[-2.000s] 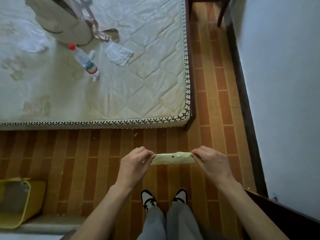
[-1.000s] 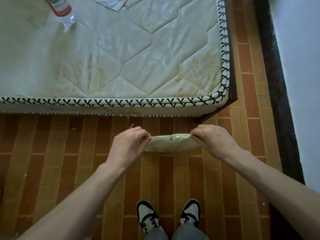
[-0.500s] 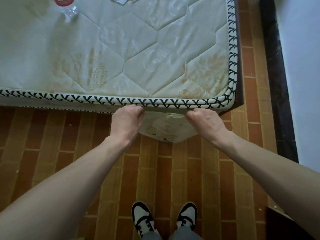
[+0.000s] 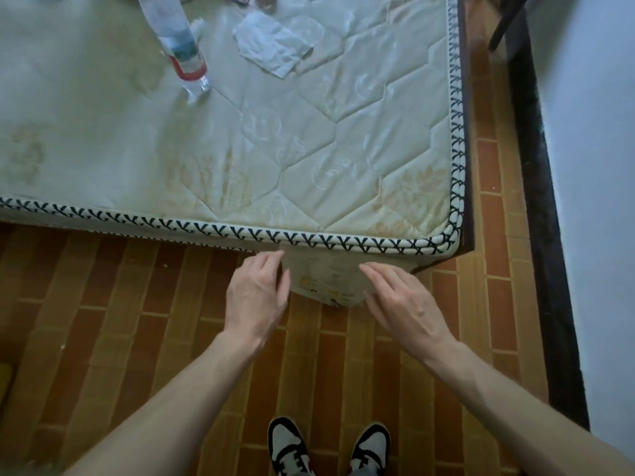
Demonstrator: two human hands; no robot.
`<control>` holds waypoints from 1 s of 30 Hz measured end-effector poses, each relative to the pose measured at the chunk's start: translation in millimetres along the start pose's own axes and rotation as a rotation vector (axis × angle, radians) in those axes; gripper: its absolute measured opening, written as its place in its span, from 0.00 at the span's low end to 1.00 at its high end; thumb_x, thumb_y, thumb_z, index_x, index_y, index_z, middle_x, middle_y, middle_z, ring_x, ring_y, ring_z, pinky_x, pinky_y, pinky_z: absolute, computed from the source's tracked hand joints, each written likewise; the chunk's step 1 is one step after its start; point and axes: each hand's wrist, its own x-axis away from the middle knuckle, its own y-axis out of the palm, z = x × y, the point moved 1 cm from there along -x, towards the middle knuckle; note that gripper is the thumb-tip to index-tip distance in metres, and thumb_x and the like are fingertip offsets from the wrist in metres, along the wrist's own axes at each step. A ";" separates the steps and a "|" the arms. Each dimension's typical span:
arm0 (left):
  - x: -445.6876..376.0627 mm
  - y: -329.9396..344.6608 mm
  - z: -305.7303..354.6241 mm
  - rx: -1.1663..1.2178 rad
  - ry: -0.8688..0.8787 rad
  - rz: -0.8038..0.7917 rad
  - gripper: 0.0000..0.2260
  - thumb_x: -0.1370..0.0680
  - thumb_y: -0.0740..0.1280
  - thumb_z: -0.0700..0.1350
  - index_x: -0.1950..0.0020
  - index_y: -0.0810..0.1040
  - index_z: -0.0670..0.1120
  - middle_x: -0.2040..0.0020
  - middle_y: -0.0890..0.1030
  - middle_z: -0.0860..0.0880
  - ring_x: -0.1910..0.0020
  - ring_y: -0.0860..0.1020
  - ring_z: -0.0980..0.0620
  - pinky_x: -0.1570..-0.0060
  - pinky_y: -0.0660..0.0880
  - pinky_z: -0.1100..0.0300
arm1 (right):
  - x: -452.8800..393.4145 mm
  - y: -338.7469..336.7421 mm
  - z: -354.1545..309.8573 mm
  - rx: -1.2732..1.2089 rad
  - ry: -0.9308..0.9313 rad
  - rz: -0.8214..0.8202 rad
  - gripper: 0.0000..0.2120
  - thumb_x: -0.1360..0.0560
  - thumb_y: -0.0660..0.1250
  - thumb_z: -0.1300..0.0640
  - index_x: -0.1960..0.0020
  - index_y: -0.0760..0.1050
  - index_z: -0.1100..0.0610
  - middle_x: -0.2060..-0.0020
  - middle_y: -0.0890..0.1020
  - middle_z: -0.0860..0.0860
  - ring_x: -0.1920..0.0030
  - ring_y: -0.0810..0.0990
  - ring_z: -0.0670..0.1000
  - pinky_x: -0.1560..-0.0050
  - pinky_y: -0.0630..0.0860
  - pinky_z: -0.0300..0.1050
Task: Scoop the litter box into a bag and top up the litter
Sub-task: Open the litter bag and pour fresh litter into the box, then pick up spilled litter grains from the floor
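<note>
Right now the bag hangs from under the near edge of the mattress, a pale, flat sheet with small yellow and dark print, its lower end coming to a point just above the floor. Your left hand lies beside its left edge, fingers straight and relaxed, the fingertips close to or touching it; whether they touch, you cannot tell. Your right hand is spread just beside its right edge, gripping nothing. On the mattress lies a clear plastic bottle with a red-banded label on its side; its contents cannot be made out. Near it lies a crumpled white wrapper. The quilted mattress has black-and-white zigzag piping. Below you, the floor is brown and tan brick-pattern, your black-and-white shoes stand on it, and a white wall with dark skirting runs along the right.
</note>
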 end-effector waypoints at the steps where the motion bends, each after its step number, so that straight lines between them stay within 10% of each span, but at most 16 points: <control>1: 8.4 -13.6 4.0 0.008 -0.001 -0.003 0.17 0.19 0.65 0.49 0.32 0.76 0.46 0.38 0.81 0.47 0.40 0.79 0.52 0.40 0.79 0.55 | 1.7 -12.0 -11.6 -0.016 0.029 0.002 0.24 0.20 0.67 0.55 0.27 0.70 0.61 0.32 0.78 0.58 0.33 0.78 0.54 0.30 0.73 0.51; 18: 136.8 -344.4 98.2 0.085 -0.171 0.232 0.27 0.18 0.57 0.56 0.21 0.62 0.48 0.21 0.63 0.50 0.20 0.55 0.54 0.23 0.58 0.46 | 12.0 -346.1 -196.8 -0.064 0.138 0.084 0.33 0.18 0.54 0.37 0.20 0.62 0.56 0.22 0.67 0.53 0.21 0.60 0.52 0.24 0.64 0.56; 30: 172.1 -445.1 104.0 -0.096 -0.541 0.400 0.27 0.17 0.54 0.60 0.21 0.63 0.50 0.21 0.64 0.50 0.20 0.55 0.54 0.23 0.59 0.46 | -63.7 -437.0 -271.7 -0.173 -0.351 0.031 0.34 0.18 0.51 0.34 0.19 0.59 0.52 0.21 0.65 0.49 0.20 0.58 0.49 0.21 0.58 0.54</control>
